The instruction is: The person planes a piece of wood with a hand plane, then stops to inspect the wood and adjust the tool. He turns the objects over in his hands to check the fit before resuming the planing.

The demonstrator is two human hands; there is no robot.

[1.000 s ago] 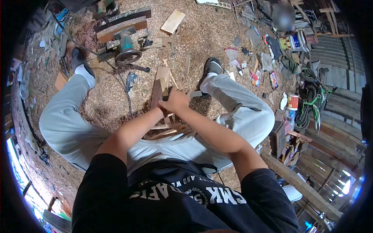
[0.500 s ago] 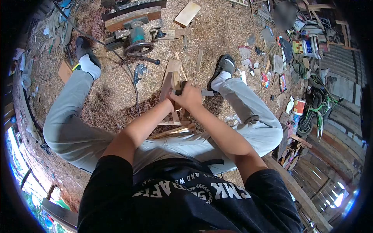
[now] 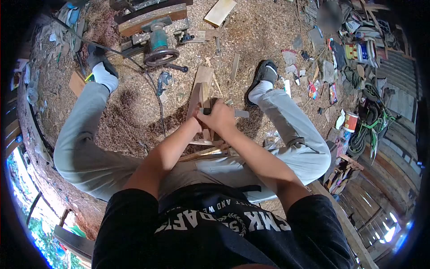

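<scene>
Both my hands are close together over pieces of wood between my legs. My right hand [image 3: 221, 118] is closed around a dark-topped piece, and a flat grey strip [image 3: 242, 114] sticks out to its right; the exact kind of tool is hidden by the fingers. My left hand [image 3: 195, 123] lies low against the wood, its fingers bent and mostly hidden. A narrow wooden strip [image 3: 204, 91] points away from me under the hands. Along its left side stands a reddish-brown board [image 3: 194, 99]. Beyond them a flat pale board [image 3: 204, 73] lies on the ground.
A green machine with a handwheel [image 3: 161, 56] stands at the far left, and a dark cable [image 3: 150, 80] runs past it. Wood shavings cover the ground. Loose offcuts and a pale plank [image 3: 220, 12] lie ahead. A white-and-red bucket [image 3: 350, 121] and a green motorcycle [image 3: 371, 121] are at right.
The whole view has shifted slightly. My right hand keeps its hold and sits slightly nearer to me along the wood, with more of the dark piece showing. The left hand stays beside it.
</scene>
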